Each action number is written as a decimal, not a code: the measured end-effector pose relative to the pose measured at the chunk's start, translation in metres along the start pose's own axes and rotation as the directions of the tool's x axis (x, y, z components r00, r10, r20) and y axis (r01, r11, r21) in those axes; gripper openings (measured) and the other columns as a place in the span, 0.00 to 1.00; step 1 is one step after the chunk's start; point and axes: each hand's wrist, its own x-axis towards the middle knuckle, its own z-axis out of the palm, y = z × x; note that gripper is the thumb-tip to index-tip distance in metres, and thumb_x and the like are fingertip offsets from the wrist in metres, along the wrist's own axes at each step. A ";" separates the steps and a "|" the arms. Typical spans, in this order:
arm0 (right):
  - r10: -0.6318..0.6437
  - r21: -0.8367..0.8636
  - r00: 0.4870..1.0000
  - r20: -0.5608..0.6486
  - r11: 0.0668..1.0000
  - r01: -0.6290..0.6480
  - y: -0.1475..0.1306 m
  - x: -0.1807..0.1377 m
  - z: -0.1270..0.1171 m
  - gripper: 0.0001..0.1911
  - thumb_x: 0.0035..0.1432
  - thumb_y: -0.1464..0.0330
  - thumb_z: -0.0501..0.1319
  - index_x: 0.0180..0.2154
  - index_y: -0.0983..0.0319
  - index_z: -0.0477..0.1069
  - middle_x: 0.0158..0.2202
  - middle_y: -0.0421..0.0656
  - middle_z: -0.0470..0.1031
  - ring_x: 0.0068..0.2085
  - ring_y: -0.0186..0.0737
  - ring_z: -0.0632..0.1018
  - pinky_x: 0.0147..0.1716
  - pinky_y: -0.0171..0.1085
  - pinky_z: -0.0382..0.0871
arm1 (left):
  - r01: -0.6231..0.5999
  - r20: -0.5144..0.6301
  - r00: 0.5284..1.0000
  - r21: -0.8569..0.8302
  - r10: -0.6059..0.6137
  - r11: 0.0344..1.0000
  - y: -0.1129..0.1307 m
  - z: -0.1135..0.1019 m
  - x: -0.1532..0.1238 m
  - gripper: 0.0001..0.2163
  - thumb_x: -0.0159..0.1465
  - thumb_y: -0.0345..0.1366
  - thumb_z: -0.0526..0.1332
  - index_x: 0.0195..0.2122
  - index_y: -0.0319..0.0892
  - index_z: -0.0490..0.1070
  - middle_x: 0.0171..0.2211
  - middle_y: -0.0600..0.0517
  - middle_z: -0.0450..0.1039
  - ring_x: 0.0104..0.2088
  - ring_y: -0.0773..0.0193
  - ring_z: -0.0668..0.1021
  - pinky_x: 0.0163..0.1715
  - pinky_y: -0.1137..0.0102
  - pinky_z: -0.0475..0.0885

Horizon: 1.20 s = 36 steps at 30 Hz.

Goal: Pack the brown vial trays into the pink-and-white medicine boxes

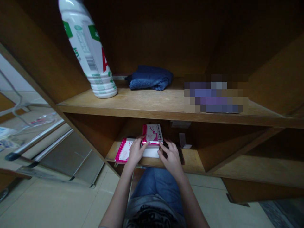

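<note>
Nearest, a lap in blue jeans (155, 186) below two bare forearms (116, 202) angled up and inward, elbows out of view. Left hand (136, 152) and right hand (171, 160) side by side, wrists bent, palms down, at the front of a low wooden shelf (190, 164). Fingers (143, 139) of the left hand and fingers (162, 146) of the right curled and closed from both sides on a pink-and-white packet (152, 133), a firm grasp and no release. Packet tilted up against a white pack (150, 152), both on the front part of the shelf. Likely light, thin and a little soft, perhaps slick in its wrapper, so probably best taken by the two side edges without a hard squeeze. Just left of the hands, a flat pink-edged packet (123, 151) lying on the shelf. To the right, a small dark item (180, 154), too shadowed to tell, near a pale card (182, 140). Farther off, on the next shelf (147, 101), a white plastic bottle (89, 47) leaning in the frame, a folded blue towel (149, 78) beside it, and a blurred purple shape (215, 96) at the right.
</note>
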 end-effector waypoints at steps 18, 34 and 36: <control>0.005 -0.037 0.997 0.082 0.999 -0.002 0.005 -0.005 0.001 0.23 0.61 0.60 0.54 0.56 0.59 0.65 0.56 0.52 0.67 0.57 0.52 0.66 0.53 0.51 0.61 | -0.076 0.040 0.996 0.053 0.074 0.996 -0.001 -0.004 0.001 0.17 0.62 0.45 0.57 0.48 0.41 0.69 0.46 0.43 0.73 0.47 0.54 0.75 0.46 0.61 0.70; 0.039 -0.013 0.997 0.064 0.999 -0.038 0.004 0.000 0.001 0.22 0.60 0.61 0.55 0.53 0.61 0.69 0.53 0.52 0.70 0.54 0.53 0.69 0.51 0.51 0.63 | -0.024 0.037 0.999 0.045 0.022 0.999 0.006 -0.007 0.007 0.17 0.60 0.46 0.60 0.45 0.41 0.70 0.45 0.44 0.74 0.46 0.54 0.76 0.46 0.61 0.70; 0.051 -0.001 0.997 0.064 0.999 -0.052 0.004 0.000 0.000 0.21 0.60 0.61 0.55 0.53 0.61 0.69 0.53 0.52 0.71 0.53 0.52 0.70 0.52 0.51 0.63 | -0.005 0.056 0.998 0.060 0.001 0.998 0.009 -0.009 0.008 0.18 0.60 0.46 0.59 0.46 0.41 0.69 0.45 0.44 0.73 0.46 0.53 0.76 0.45 0.61 0.70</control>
